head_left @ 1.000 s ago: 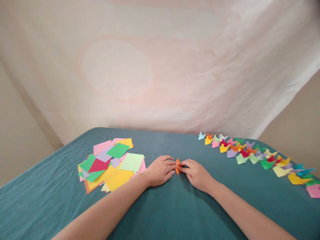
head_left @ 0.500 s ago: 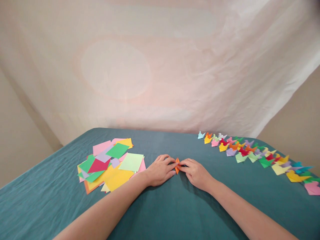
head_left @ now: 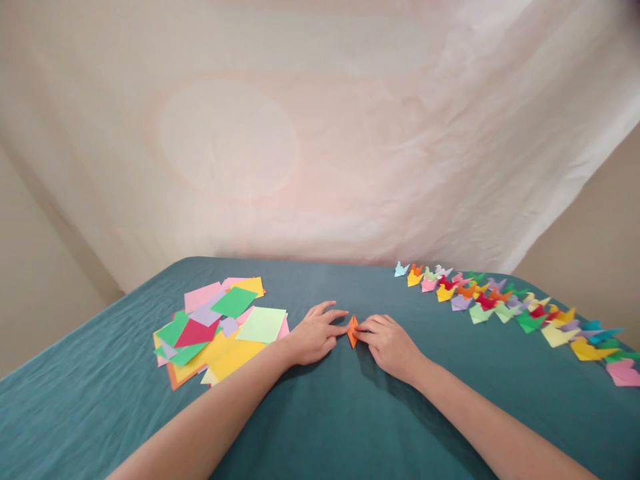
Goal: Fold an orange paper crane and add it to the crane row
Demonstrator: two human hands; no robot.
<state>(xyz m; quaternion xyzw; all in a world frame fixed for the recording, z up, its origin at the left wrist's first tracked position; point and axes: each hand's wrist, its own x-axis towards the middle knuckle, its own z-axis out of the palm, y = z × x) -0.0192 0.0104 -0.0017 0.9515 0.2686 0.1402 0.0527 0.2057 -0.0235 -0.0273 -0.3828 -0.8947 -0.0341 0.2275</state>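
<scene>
Orange piece (head_left: 353,331) mid-fold: right hand (head_left: 391,344) fingers pinch it, left hand (head_left: 314,334) fingers splayed, touching it. Finished row (head_left: 527,323) right of fingers; unfolded sheets (head_left: 230,353) left.

The left hand (head_left: 313,333) has loosened. A second ago its fingers were curled close against the folded orange paper (head_left: 353,331). Now they are stretched out and fanned apart, with the upper ones raised clear of the paper and only one fingertip meeting its left edge. With the fingers drawn back, more of the paper's left side shows. The camera has also tipped slightly, so everything sits a touch higher in view.
</scene>
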